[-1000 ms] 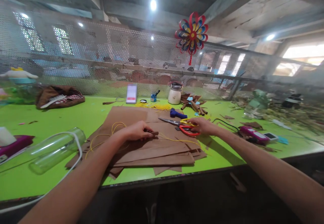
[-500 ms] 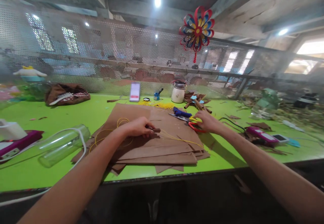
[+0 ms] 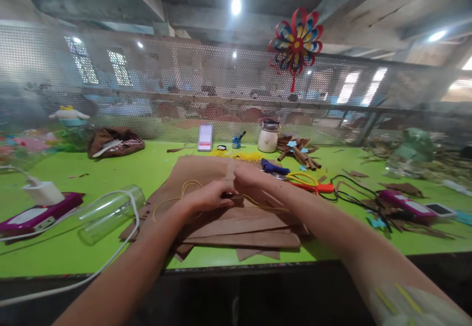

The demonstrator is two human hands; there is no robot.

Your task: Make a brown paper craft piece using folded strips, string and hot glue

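My left hand [image 3: 217, 194] hovers over stacked brown paper sheets [image 3: 243, 232], its fingers pinched together. A small brown paper piece showed in that pinch a moment earlier; now it is mostly hidden. Beside it, my right hand [image 3: 245, 174] is curled closed, with its fingertips and anything in them out of sight. Thin yellow cord [image 3: 191, 183] loops over the paper and passes beneath my hands. To the right lie a tool with yellow loop handles [image 3: 304, 178], a red-orange handle [image 3: 324, 187] and a dark blue handle [image 3: 275, 166], close together.
A clear tumbler [image 3: 110, 215] lies on its side at left, near a purple power strip [image 3: 40, 213] and white cable. At the back stand a phone [image 3: 205, 137], a blue bottle [image 3: 236, 142] and a white jar [image 3: 268, 136]. Brown rolls [image 3: 300, 154] lie beyond the tools.
My right hand has left the yellow and red handles and moved left, close beside my left hand. My left hand stays over the paper. The view has swung slightly left.
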